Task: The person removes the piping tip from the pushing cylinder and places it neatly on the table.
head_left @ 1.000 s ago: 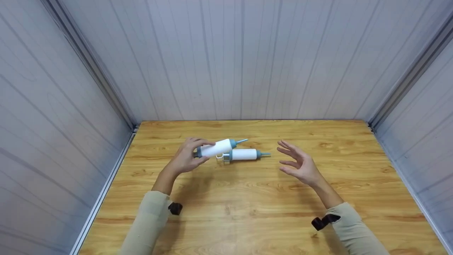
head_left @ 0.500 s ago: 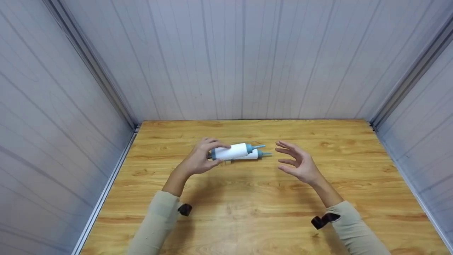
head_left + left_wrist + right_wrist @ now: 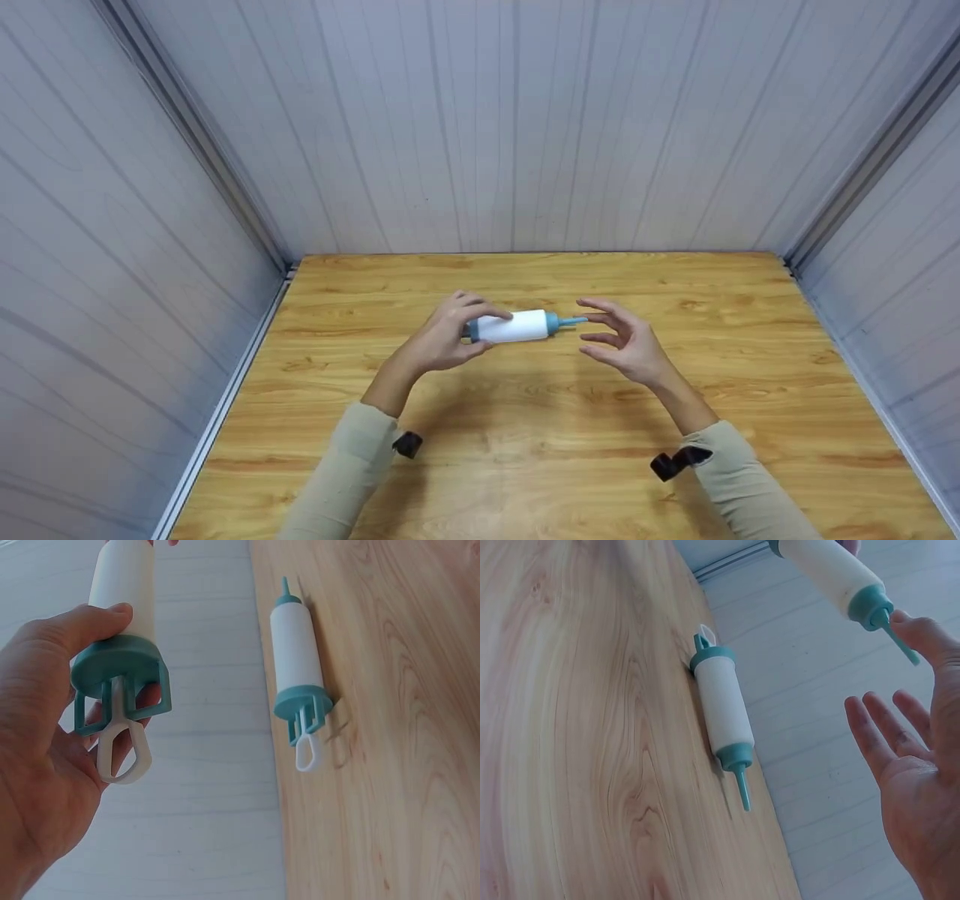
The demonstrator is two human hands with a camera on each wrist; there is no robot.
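"White and teal: where is that dispenser (image 3: 519,327) sitting?"
"Above the table (image 3: 502,465); the left hand (image 3: 450,337) is gripping its barrel near the rear, probably keeping the nozzle (image 3: 571,321) clear."
"And the right hand (image 3: 634,350)?"
"Holding its fingers spread beside the nozzle; whether they're touching, I can't tell."
"Anything being blocked?"
"A second dispenser (image 3: 726,705), lying below; the first is mostly covering it in the head view."

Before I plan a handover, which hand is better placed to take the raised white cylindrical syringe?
Probably the right hand: empty, near the slim teal nozzle; the left hand grips the white barrel.
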